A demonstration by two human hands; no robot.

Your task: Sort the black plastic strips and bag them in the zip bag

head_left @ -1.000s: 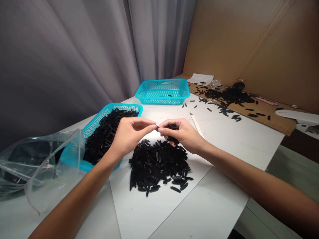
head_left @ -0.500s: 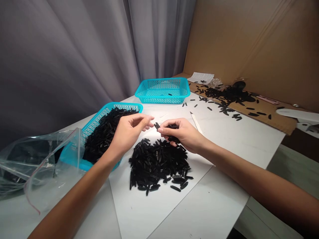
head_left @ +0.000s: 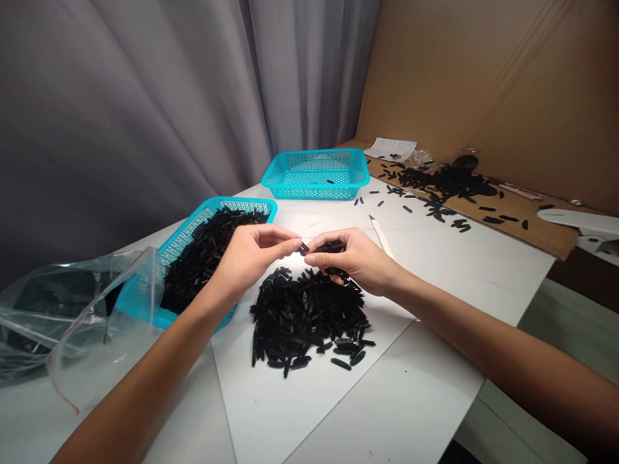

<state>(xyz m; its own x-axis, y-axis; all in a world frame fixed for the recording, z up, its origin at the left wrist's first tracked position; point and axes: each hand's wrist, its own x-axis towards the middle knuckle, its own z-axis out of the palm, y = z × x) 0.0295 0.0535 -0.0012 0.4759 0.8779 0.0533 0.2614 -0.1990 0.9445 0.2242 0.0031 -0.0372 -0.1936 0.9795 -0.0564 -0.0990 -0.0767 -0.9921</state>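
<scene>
Several slim black plastic pieces [head_left: 334,247] are gathered in my right hand [head_left: 360,258], which is closed around them. One small black piece [head_left: 303,248] sticks out at its fingertips. My left hand [head_left: 251,252] pinches that same piece from the other side, thumb against fingers. Below both hands, a heap of similar black pieces [head_left: 309,316] lies on a white sheet [head_left: 271,419]. Just left of my left hand stands a blue perforated basket [head_left: 169,254] filled with more black pieces [head_left: 203,258].
Behind my hands sits a second blue basket [head_left: 314,192] with a single black piece inside. A white-handled craft knife [head_left: 382,237] lies to the right. Scattered black pieces [head_left: 447,183] cover cardboard at the back right. A clear zip bag [head_left: 111,348] rests at the left.
My left hand has moved slightly right and its fingertips have closed on the piece at my right fingertips. My right hand has stayed almost in place.
</scene>
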